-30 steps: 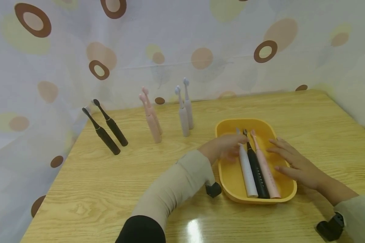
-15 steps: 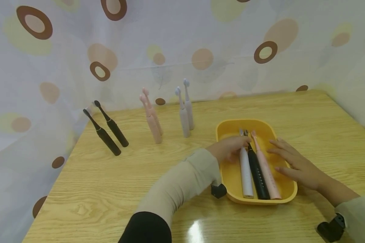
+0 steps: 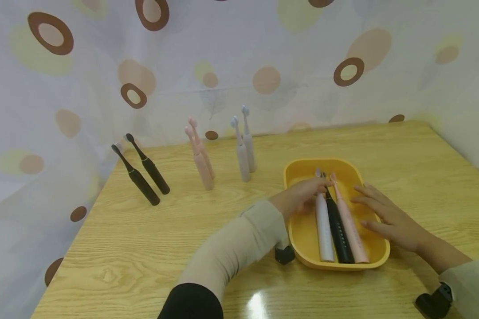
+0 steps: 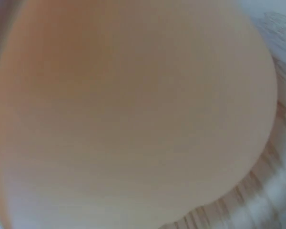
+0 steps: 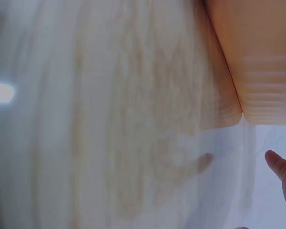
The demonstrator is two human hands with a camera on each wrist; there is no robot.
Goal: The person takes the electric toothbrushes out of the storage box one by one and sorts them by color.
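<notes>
My left hand (image 3: pixel 301 195) reaches over the left side of a yellow tray (image 3: pixel 303 248) and holds a white electric toothbrush (image 3: pixel 324 230) by its neck, which the fingers partly cover. Beside it in the tray lie a black electric toothbrush (image 3: pixel 339 230) and a pink one (image 3: pixel 351 226), side by side with heads at the far end. The forefinger stretches over the black toothbrush's neck. My right hand (image 3: pixel 391 217) lies at the tray's right rim, fingers spread and holding nothing; its thumb (image 5: pixel 278 164) shows in the right wrist view. A blurred pale surface fills most of the left wrist view.
On the wooden table (image 3: pixel 143 257), left of the tray, stand two black toothbrushes (image 3: pixel 143 186), two pink ones (image 3: pixel 202 168) and two white ones (image 3: pixel 242 159), all upright. A patterned cloth (image 3: pixel 303 97) hangs behind the table.
My left hand has shifted right, with the white toothbrush's head moving closer to the black one and its base swinging slightly left. My right hand has stayed put.
</notes>
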